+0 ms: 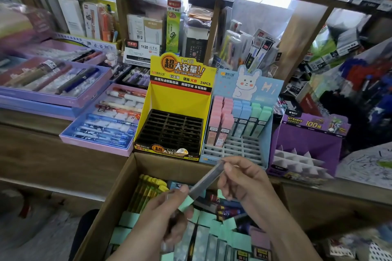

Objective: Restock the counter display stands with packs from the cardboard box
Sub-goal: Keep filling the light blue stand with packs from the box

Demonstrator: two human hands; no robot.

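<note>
- My left hand point(167, 210) pinches the mint-green capped end of a slim grey pack point(204, 183).
- My right hand point(239, 178) grips its other end.
- The pack is tilted above the open brown cardboard box point(169, 167), near the pale-blue rabbit display stand point(269, 91).

Bare left hand point(167, 210) and right hand point(241, 178), bare forearms point(297, 233).

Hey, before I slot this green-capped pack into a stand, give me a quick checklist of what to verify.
1. Grip: left hand and right hand both hold the pack: ok.
2. Matching stand: green packs stand in the rabbit stand: ok.
3. Its front rows have free slots: ok.
4. Pack upright, cap up: not ok, tilted, cap low.
5. Pack undamaged: cannot tell, blurred.
</note>
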